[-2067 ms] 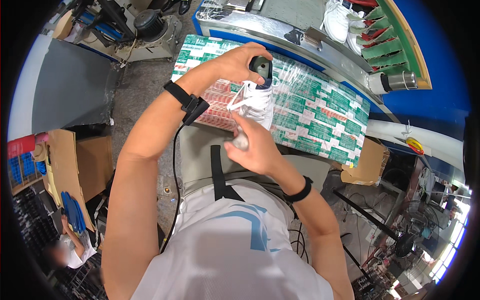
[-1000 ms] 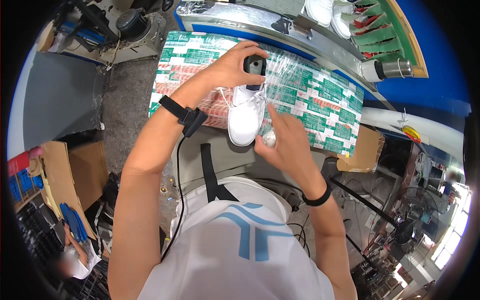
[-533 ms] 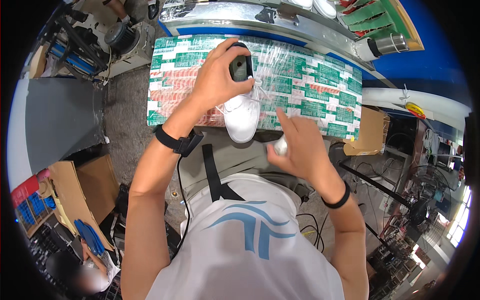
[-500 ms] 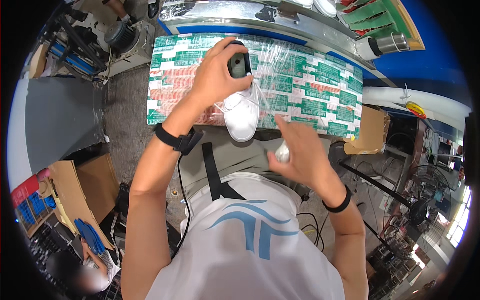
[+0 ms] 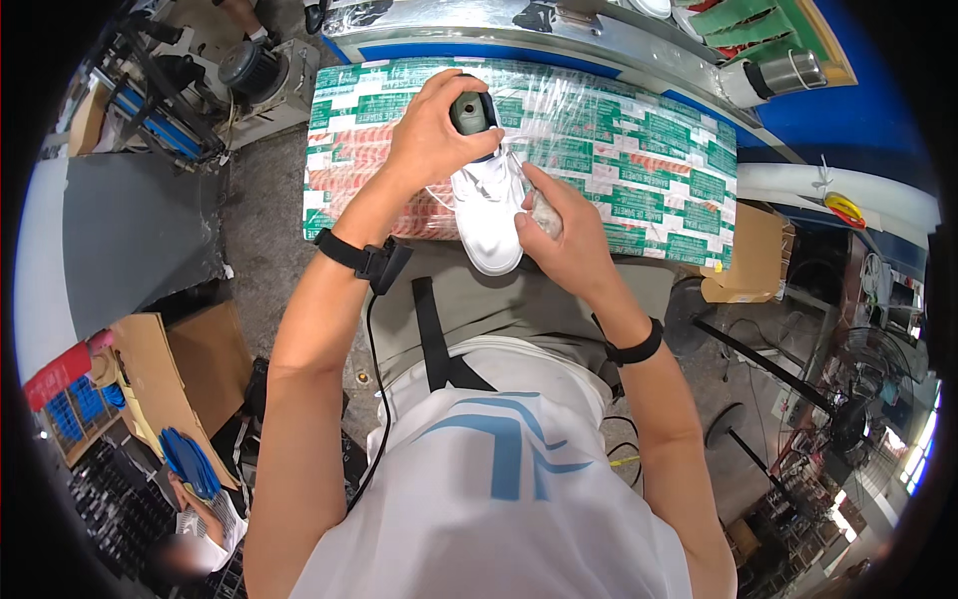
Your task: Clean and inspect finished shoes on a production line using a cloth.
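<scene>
A white lace-up shoe point(image 5: 489, 232) lies with its toe toward me on a wrapped surface. Around its heel end, my left hand point(image 5: 427, 135) is closed, thumb on one side and fingers on the other. A dark green block with a small hole, seemingly a shoe last point(image 5: 466, 116), fills the shoe's opening. My right hand point(image 5: 574, 235) is at the right side of the shoe, index finger near the laces point(image 5: 509, 170). Tucked within its curled fingers is a small greyish-white wad point(image 5: 546, 215); its material cannot be made out.
The shoe rests on a wide block point(image 5: 639, 170) covered in green, white and red printed tape under clear film. Behind it runs a metal-edged bench point(image 5: 449, 35) bearing a metal cylinder point(image 5: 788, 75). A yellow-and-red tool point(image 5: 845, 210) lies at right. Cardboard boxes point(image 5: 743, 255) stand beside.
My right hand has moved up and left from beside the shoe to its right side, carrying the wad. My left hand keeps its hold on the heel. The whole view has shifted slightly.
</scene>
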A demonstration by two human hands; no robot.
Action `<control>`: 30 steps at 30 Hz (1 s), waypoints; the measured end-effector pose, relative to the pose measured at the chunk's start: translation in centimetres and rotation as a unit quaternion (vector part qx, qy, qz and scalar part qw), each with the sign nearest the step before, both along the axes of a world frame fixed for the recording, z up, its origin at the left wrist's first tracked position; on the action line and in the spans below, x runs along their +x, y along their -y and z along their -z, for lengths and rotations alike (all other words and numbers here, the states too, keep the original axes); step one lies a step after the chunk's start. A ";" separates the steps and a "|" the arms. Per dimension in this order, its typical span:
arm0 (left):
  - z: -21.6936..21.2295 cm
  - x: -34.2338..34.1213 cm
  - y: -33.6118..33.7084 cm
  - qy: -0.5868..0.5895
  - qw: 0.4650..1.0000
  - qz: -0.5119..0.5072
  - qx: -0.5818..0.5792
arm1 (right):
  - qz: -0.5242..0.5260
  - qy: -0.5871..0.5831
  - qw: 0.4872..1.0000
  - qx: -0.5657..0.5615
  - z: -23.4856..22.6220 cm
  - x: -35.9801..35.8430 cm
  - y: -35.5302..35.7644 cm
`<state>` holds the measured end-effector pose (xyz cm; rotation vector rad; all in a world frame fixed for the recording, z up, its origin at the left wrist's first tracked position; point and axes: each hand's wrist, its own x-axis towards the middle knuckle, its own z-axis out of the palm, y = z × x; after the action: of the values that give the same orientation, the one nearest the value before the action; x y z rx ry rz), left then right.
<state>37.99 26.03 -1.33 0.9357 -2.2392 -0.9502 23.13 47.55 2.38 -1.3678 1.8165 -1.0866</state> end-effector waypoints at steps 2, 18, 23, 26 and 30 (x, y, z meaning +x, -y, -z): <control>0.0 -0.3 -0.1 0.001 1.000 0.002 0.022 | -0.015 0.005 1.000 0.000 0.3 0.2 0.4; -0.9 -0.1 0.2 0.019 0.999 0.018 0.021 | -0.071 -0.289 0.950 -0.096 -2.7 3.3 -2.0; -0.9 0.1 0.5 0.027 0.999 0.027 0.024 | -0.131 -0.302 0.936 -0.124 1.3 2.7 1.2; -0.3 0.0 0.3 0.019 1.000 0.019 0.001 | -0.139 -0.277 0.943 -0.118 1.2 2.8 1.2; -0.6 -0.1 0.4 0.033 0.999 0.003 0.012 | -0.144 -0.222 0.959 -0.106 1.9 4.3 2.0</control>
<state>37.93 25.68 -0.69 0.9844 -2.2913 -0.9642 27.38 45.55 0.48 -2.0673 1.7517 -0.8850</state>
